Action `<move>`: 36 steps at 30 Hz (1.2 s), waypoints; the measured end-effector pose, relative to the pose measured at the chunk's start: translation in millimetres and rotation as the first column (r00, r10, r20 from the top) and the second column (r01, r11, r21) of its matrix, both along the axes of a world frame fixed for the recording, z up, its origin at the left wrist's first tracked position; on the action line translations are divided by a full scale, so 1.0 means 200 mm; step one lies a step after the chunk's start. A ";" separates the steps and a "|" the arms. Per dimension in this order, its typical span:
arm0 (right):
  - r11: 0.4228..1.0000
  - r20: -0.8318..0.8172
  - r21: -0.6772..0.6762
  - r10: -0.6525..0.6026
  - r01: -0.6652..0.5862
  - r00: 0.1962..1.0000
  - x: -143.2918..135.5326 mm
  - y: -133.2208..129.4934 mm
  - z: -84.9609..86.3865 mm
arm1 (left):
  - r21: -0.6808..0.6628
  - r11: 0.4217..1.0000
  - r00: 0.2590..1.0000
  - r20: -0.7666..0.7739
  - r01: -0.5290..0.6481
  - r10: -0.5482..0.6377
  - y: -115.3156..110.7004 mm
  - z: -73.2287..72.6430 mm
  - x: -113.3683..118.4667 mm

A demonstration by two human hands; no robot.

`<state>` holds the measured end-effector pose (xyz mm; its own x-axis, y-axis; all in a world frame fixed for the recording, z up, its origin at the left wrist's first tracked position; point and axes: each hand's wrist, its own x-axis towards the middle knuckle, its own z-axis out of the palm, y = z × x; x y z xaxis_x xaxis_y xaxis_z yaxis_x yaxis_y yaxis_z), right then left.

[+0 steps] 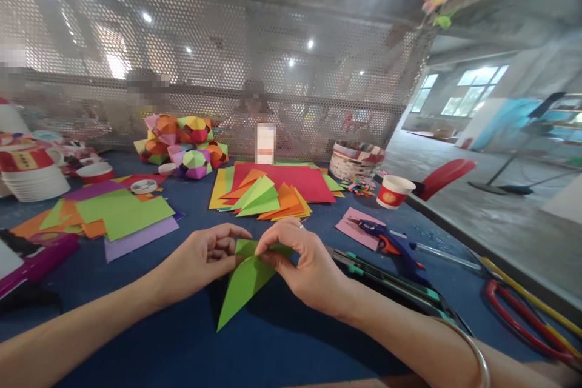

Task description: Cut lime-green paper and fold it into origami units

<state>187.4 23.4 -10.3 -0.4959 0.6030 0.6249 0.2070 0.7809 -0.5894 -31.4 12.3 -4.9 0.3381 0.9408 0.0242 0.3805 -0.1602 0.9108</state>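
Between my two hands, just above the blue table, is a green sheet of paper, partly folded, with one pointed corner hanging toward me. My left hand pinches its left edge between thumb and fingers. On the other side, my right hand grips the upper edge between thumb and forefinger; the fold there is partly covered by the fingers. Beyond the hands lie folded green paper pieces and folded orange pieces, resting on a stack of coloured sheets with a red sheet on top.
At right are a blue glue gun on pink paper, a box cutter, red-handled scissors and a paper cup. At left lie loose sheets, a purple tool and stacked cups. Folded paper balls stand behind.
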 end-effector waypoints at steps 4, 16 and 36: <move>0.995 0.100 0.092 -0.034 0.025 0.994 0.02 -0.01 0.02 | -0.012 0.998 0.998 -0.004 -0.063 0.063 0.01 0.00 -0.01; 0.931 0.239 0.364 -0.118 0.024 0.964 0.03 0.04 -0.02 | -0.093 0.975 0.950 0.222 -0.202 0.218 0.01 0.05 -0.03; 0.905 0.146 0.424 -0.039 -0.027 0.989 0.02 -0.02 0.00 | -0.418 0.897 0.870 0.485 0.144 0.087 -0.01 0.03 -0.05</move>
